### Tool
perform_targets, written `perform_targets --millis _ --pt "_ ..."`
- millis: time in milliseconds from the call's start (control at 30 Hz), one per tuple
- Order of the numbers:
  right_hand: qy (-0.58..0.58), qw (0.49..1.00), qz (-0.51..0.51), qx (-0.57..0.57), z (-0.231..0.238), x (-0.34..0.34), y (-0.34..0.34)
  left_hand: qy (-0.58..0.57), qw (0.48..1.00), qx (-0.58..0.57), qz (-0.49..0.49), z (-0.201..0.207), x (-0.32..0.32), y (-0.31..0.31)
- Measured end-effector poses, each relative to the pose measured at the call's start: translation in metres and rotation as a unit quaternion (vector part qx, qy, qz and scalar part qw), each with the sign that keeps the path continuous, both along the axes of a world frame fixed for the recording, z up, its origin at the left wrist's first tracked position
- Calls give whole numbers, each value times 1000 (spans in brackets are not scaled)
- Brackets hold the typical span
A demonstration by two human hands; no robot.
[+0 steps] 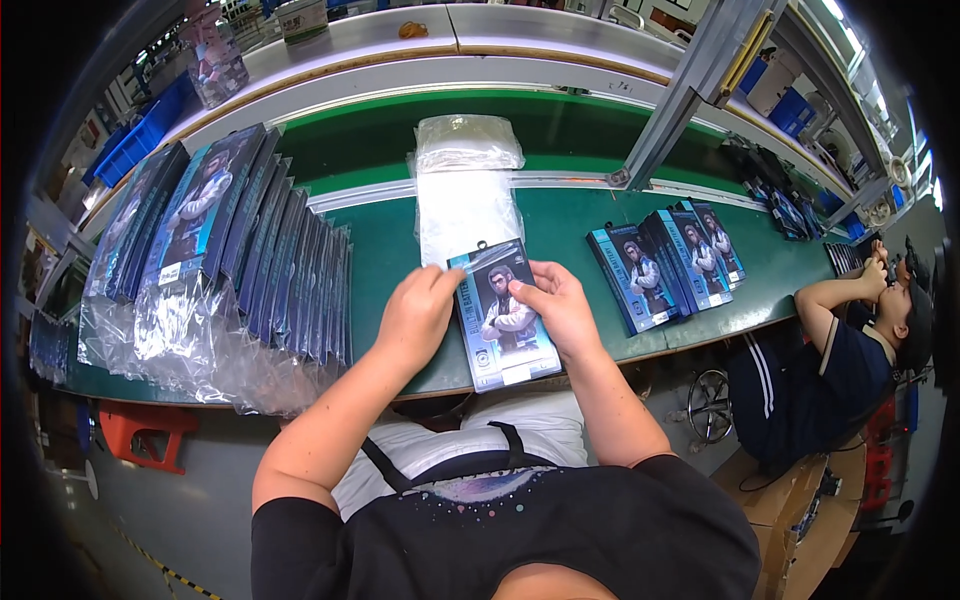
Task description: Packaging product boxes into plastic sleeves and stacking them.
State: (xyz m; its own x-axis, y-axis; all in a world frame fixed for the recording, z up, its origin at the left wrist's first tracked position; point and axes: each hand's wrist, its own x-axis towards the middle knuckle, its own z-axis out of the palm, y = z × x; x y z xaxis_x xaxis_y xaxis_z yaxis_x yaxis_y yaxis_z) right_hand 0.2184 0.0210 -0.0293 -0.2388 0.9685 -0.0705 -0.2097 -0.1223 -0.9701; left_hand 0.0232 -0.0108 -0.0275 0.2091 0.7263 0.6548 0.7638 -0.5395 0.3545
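Between my hands, above the near edge of the green worktable, is a flat blue-and-black printed box (pixel 512 322) with a person's picture on its front and a small hanging tab on top. My right hand (pixel 565 308) grips its right side, thumb on the front and fingers behind. My left hand (pixel 416 318) is closed at the upper left edge, its fingertips pressed against the box. Shiny clear film shows near the box's top, though how far it wraps round cannot be made out. Just beyond lies a stack of clear plastic bags (pixel 468 205).
Many bagged boxes (pixel 205 215) stand in rows at the left, loose film hanging over the table edge. Several unbagged boxes (pixel 640 280) lean together at the right. A metal post (pixel 690 95) rises behind them. A co-worker (pixel 850 330) sits far right; a red stool (pixel 150 432) stands lower left.
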Motion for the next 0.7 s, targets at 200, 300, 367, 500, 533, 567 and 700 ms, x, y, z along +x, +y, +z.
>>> perform_targets --millis 200,300,367,500,533,567,700 --pt "98 995 -13 -6 6 0 -23 -451 864 -220 -25 7 8 -22" --pt "30 998 48 0 11 -6 -30 -734 573 -349 -111 11 17 -23" --pt "-34 997 73 -9 5 -5 -29 -746 529 -389 -108 16 19 -28" --pt "-51 969 231 70 37 7 -40 -796 446 -388 -133 5 -12 -6" --pt "-129 939 317 23 53 13 -38 -802 445 -378 -126 7 -17 -4" --pt "-131 939 317 23 59 13 -38 -803 443 -378 -128 11 -12 -8" --pt "-104 956 80 261 51 1 -36 -689 531 -457 -186 50 30 -44"
